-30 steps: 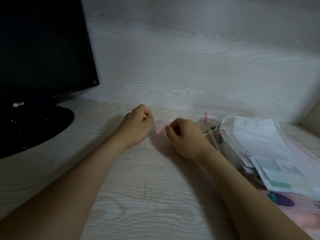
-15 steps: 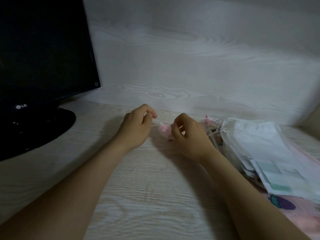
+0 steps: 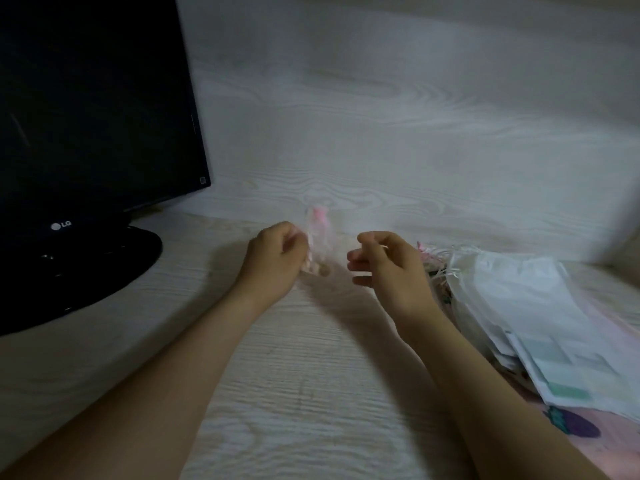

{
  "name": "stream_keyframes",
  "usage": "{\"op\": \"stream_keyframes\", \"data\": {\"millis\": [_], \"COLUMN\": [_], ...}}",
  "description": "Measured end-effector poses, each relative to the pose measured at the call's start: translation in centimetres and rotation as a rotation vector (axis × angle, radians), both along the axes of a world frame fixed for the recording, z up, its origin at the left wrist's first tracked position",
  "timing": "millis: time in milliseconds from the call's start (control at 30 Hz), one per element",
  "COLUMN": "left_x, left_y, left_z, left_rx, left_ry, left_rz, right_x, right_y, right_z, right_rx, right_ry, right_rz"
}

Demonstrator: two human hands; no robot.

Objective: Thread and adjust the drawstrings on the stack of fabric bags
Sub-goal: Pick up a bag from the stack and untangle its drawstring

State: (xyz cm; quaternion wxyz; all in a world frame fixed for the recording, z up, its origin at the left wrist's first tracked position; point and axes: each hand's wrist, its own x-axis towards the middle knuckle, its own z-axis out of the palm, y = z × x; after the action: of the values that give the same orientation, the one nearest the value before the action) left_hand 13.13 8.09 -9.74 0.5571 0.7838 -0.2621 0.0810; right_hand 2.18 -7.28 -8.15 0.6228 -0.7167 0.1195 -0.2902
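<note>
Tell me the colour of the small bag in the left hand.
Sheer pale pink small bag, brighter pink on top; head view, though blurred.

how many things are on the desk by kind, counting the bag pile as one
monitor: 1
stack of fabric bags, individual bags too overlapped to count: 1
small sheer pink bag, blurred, in the grip of the left hand: 1
total: 3
The right hand is apart from the bag; its fingers are curled, and whether they pinch a string cannot be told.

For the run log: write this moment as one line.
left hand: shut on small pink bag, lifted off desk | right hand: fingers loosely curled, apart from it | bag stack: right, untouched
</note>
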Motion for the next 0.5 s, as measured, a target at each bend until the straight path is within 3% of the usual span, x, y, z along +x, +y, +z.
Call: {"op": "stream_keyframes", "data": {"millis": [100,233,333,400,500], "left_x": [1.4,3.0,2.6,2.1,1.6], "left_y": [0.9,1.9,1.8,1.7,1.4], "left_z": [-0.5,-1.6,-1.6,-1.5,-1.6], "left_rx": [0.090,0.327,0.526,0.555,0.639], "left_ry": [-0.068,-0.098,-0.062,-0.147,-0.222], "left_rz": [0.258,0.415,0.466,0.468,0.344], "right_x": [0.3,0.7,1.1,1.2,1.2], "right_y": [0.5,1.1,1.2,1.2,1.2], "right_z": [-1.2,-1.8,-2.0,-2.1,-2.1], "right_rx": [-0.172,-0.410,-0.517,-0.543,-0.580], "right_ry": [0.067,0.149,0.177,0.184,0.186], "right_rz": [-0.028,-0.021,-0.040,-0.043,-0.045]}}
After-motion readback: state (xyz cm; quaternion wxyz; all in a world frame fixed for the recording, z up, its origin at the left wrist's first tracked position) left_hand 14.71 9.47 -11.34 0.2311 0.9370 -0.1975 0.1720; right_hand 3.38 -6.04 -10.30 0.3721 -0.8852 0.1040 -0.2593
